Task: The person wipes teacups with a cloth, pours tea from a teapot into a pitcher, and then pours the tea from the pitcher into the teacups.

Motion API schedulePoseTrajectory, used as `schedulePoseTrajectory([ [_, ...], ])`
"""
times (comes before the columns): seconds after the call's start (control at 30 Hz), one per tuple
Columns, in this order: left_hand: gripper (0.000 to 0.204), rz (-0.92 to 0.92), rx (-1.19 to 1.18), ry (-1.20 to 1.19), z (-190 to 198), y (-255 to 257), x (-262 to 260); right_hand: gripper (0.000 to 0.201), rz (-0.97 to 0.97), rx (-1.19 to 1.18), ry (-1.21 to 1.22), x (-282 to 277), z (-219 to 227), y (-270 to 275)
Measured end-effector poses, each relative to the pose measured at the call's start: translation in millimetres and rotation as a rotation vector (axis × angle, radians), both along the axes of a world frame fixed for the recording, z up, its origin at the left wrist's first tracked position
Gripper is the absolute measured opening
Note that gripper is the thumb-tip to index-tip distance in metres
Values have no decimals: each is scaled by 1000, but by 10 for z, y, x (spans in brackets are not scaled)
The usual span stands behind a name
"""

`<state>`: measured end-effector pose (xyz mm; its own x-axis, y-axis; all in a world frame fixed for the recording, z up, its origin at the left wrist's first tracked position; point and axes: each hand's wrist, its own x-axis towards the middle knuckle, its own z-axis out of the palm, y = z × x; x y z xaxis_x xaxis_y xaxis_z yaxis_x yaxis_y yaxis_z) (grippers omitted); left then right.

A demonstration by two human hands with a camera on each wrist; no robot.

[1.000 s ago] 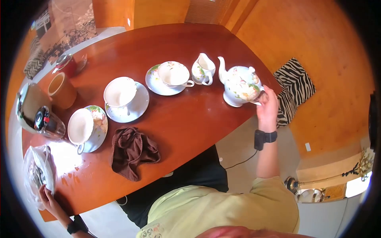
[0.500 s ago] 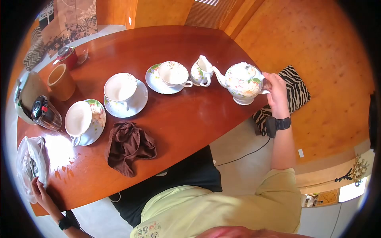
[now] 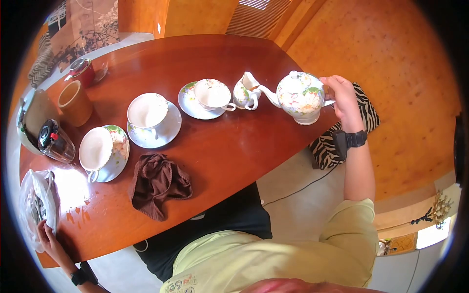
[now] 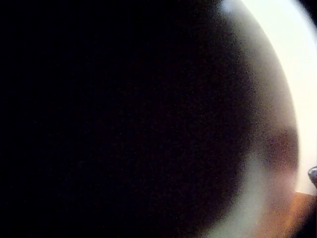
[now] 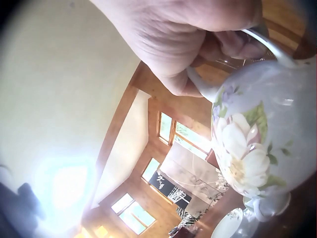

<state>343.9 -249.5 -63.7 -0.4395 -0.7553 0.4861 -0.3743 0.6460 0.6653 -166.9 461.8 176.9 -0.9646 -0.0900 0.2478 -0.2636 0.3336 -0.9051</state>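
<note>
The right hand (image 3: 343, 97) grips the handle of a white floral teapot (image 3: 299, 95), held tilted with its spout over a small floral creamer jug (image 3: 243, 93); brownish liquid shows at the spout tip. In the right wrist view the right hand (image 5: 183, 39) has its fingers curled round the handle beside the teapot's flowered body (image 5: 267, 134). At the table's near left edge the left hand (image 3: 49, 240) rests by a clear plastic bag (image 3: 36, 205), fingers loosely extended. The left wrist view is mostly dark.
Three floral cups, one (image 3: 213, 94) left of the jug, another (image 3: 147, 111) and a third (image 3: 95, 148), stand with saucers. A brown cloth (image 3: 159, 185) lies near the front edge. A wooden cup (image 3: 75, 103), glass jar (image 3: 57, 141) and red-lidded pot (image 3: 81, 73) stand left.
The right hand has lifted the teapot off the table and tilted it, spout down, toward the jug, where liquid now shows. The left hand stays by the bag.
</note>
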Motion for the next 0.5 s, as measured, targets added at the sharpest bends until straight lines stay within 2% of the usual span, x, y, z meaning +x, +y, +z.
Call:
schedulePoseTrajectory([
  [0.13,24,-3,-1,20,-14,-15,9,20,-24,10,21,86,69,-181],
  [0.5,25,5,-4,-9,13,9,12,17,-15,81,-17,-105,80,-19],
])
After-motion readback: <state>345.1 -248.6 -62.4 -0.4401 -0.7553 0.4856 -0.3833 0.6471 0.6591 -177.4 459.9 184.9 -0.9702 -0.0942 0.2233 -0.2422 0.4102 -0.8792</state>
